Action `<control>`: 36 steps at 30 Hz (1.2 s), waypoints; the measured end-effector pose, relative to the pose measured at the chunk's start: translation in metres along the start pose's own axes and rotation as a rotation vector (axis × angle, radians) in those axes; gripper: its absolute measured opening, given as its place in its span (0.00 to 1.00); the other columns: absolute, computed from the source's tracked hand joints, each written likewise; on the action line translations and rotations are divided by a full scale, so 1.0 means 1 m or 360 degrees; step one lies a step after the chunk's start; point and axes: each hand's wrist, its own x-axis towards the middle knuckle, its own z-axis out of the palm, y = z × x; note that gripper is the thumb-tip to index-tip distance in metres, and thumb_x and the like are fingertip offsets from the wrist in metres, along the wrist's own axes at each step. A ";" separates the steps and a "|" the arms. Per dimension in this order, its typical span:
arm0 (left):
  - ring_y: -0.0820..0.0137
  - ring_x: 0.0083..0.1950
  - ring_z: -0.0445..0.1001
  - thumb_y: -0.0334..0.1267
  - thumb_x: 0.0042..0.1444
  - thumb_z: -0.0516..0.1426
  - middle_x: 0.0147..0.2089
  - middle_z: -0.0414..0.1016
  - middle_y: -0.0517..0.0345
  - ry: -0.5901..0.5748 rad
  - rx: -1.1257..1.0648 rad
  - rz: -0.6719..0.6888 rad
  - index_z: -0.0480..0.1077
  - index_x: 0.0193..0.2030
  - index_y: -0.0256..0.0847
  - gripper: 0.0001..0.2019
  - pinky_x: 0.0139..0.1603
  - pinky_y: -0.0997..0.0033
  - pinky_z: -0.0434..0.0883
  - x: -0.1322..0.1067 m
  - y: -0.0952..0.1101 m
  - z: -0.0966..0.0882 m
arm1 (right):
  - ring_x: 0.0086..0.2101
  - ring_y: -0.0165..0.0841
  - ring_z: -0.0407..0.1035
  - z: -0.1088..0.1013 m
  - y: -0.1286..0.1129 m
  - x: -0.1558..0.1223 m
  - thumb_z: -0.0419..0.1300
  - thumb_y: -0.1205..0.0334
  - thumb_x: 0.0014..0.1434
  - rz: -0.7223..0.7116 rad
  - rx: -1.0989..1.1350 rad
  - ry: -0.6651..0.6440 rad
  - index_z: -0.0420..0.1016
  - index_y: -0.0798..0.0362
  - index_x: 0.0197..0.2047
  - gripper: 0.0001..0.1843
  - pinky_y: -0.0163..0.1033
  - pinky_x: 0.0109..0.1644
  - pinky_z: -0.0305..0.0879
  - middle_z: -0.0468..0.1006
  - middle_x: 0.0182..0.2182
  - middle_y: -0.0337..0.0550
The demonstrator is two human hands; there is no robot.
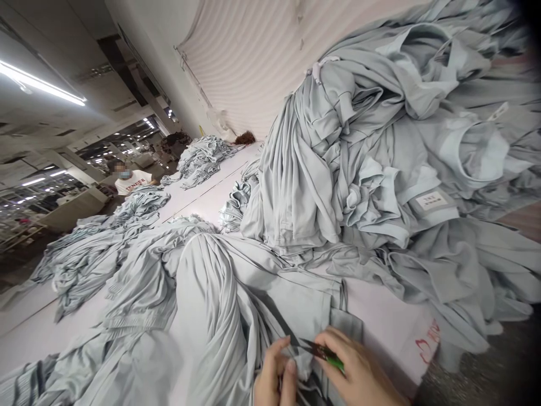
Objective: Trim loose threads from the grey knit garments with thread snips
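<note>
My right hand (357,369) is closed around thread snips (323,354) with a green handle; the dark blades point left. Close by on the left, the fingers of my left hand (274,375) are curled at the edge of a pale grey garment (296,299), apparently gripping its cloth. The blade tips lie just short of my left fingertips, over the garment. Its long, folded body (207,282) stretches away across the table. Whether a loose thread is between my hands is too small to tell.
A tall heap of grey garments (296,169) rises at the right, with a white label (431,200) on one. More garments (139,265) lie along the left. The pink-white tabletop (380,310) ends at a right-hand edge with red marks. A masked person (131,180) is farther back.
</note>
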 end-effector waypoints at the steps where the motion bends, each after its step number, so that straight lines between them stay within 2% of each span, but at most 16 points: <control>1: 0.73 0.20 0.53 0.55 0.60 0.52 0.19 0.54 0.69 -0.0086 -0.0123 -0.0166 0.68 0.51 0.41 0.22 0.25 0.71 0.50 0.003 -0.001 -0.002 | 0.35 0.34 0.74 -0.002 -0.001 0.000 0.54 0.70 0.58 -0.0013 -0.0010 -0.0008 0.72 0.48 0.40 0.10 0.35 0.38 0.69 0.76 0.35 0.40; 3: 0.74 0.22 0.49 0.62 0.56 0.52 0.21 0.52 0.69 -0.0216 -0.0345 -0.0364 0.66 0.52 0.37 0.30 0.27 0.70 0.47 0.010 0.000 -0.006 | 0.36 0.36 0.74 -0.007 -0.003 -0.001 0.58 0.66 0.57 -0.0057 -0.0062 -0.0035 0.75 0.46 0.43 0.11 0.35 0.39 0.70 0.77 0.38 0.40; 6: 0.74 0.25 0.49 0.63 0.53 0.55 0.23 0.55 0.67 -0.0294 -0.0500 -0.0494 0.64 0.53 0.36 0.33 0.29 0.70 0.47 0.016 0.007 -0.010 | 0.36 0.37 0.74 -0.012 -0.007 -0.002 0.60 0.64 0.57 -0.0110 -0.0137 -0.0067 0.78 0.45 0.44 0.12 0.37 0.39 0.69 0.78 0.38 0.41; 12: 0.75 0.26 0.48 0.63 0.50 0.58 0.23 0.49 0.70 -0.0352 -0.0559 -0.0617 0.65 0.54 0.39 0.34 0.30 0.72 0.49 0.022 0.021 -0.016 | 0.36 0.35 0.74 -0.016 -0.007 0.002 0.58 0.65 0.60 -0.0067 -0.0047 -0.0077 0.79 0.46 0.42 0.10 0.35 0.40 0.68 0.78 0.36 0.40; 17: 0.71 0.28 0.57 0.63 0.48 0.59 0.24 0.55 0.68 -0.0325 -0.0597 -0.0709 0.67 0.51 0.43 0.31 0.34 0.72 0.57 0.026 0.021 -0.017 | 0.37 0.37 0.74 -0.021 -0.005 -0.001 0.61 0.65 0.57 -0.0118 -0.0104 -0.0099 0.78 0.44 0.47 0.14 0.36 0.39 0.69 0.79 0.38 0.40; 21: 0.73 0.28 0.52 0.63 0.48 0.60 0.23 0.53 0.69 -0.0391 -0.0603 -0.0722 0.65 0.54 0.40 0.34 0.33 0.73 0.54 0.027 0.025 -0.015 | 0.35 0.36 0.74 -0.020 -0.010 -0.001 0.60 0.67 0.58 -0.0160 -0.0198 -0.0112 0.78 0.45 0.44 0.12 0.37 0.38 0.67 0.78 0.35 0.39; 24: 0.74 0.26 0.48 0.63 0.49 0.60 0.22 0.49 0.71 -0.0413 -0.0570 -0.0695 0.63 0.56 0.38 0.35 0.31 0.73 0.51 0.026 0.028 -0.013 | 0.35 0.36 0.74 -0.019 -0.010 0.000 0.58 0.65 0.59 -0.0148 -0.0173 -0.0108 0.79 0.45 0.43 0.11 0.37 0.38 0.67 0.78 0.35 0.39; 26: 0.75 0.25 0.49 0.63 0.49 0.60 0.23 0.50 0.71 -0.0350 -0.0572 -0.0633 0.65 0.51 0.39 0.32 0.30 0.74 0.51 0.025 0.030 -0.013 | 0.35 0.36 0.75 -0.019 -0.004 0.001 0.55 0.63 0.62 -0.0098 -0.0080 -0.0066 0.78 0.46 0.42 0.11 0.37 0.38 0.68 0.79 0.35 0.39; 28: 0.76 0.27 0.55 0.59 0.48 0.62 0.25 0.56 0.69 -0.0130 -0.0565 -0.0467 0.67 0.42 0.42 0.25 0.31 0.75 0.56 0.026 0.034 -0.018 | 0.36 0.36 0.75 -0.020 0.006 0.003 0.54 0.59 0.63 0.0051 0.0070 0.0054 0.77 0.46 0.42 0.10 0.36 0.38 0.69 0.79 0.37 0.40; 30: 0.74 0.33 0.65 0.53 0.47 0.66 0.29 0.65 0.66 0.0187 -0.0583 -0.0271 0.63 0.33 0.44 0.20 0.39 0.75 0.63 0.029 0.040 -0.026 | 0.40 0.38 0.75 -0.022 0.019 0.008 0.55 0.53 0.62 0.0269 0.0240 0.0238 0.73 0.47 0.43 0.11 0.37 0.41 0.70 0.80 0.40 0.42; 32: 0.73 0.34 0.69 0.48 0.49 0.65 0.28 0.68 0.68 0.0330 -0.0674 -0.0191 0.59 0.31 0.45 0.18 0.43 0.72 0.66 0.034 0.047 -0.030 | 0.45 0.41 0.74 -0.022 0.031 0.016 0.55 0.48 0.61 0.0429 0.0376 0.0381 0.71 0.47 0.43 0.13 0.40 0.45 0.70 0.80 0.44 0.44; 34: 0.72 0.27 0.68 0.46 0.54 0.61 0.23 0.65 0.70 0.0202 -0.0618 -0.0193 0.59 0.33 0.47 0.14 0.38 0.70 0.68 0.041 0.053 -0.024 | 0.45 0.41 0.74 -0.022 0.039 0.023 0.55 0.47 0.61 0.0479 0.0462 0.0415 0.70 0.47 0.42 0.14 0.41 0.46 0.70 0.80 0.43 0.44; 36: 0.71 0.25 0.65 0.44 0.54 0.60 0.24 0.66 0.67 -0.0081 -0.0175 -0.0097 0.65 0.35 0.45 0.09 0.32 0.70 0.65 0.047 0.056 -0.006 | 0.42 0.38 0.76 -0.021 0.041 0.029 0.54 0.49 0.62 0.0444 0.0522 0.0390 0.69 0.47 0.40 0.12 0.38 0.44 0.71 0.81 0.39 0.41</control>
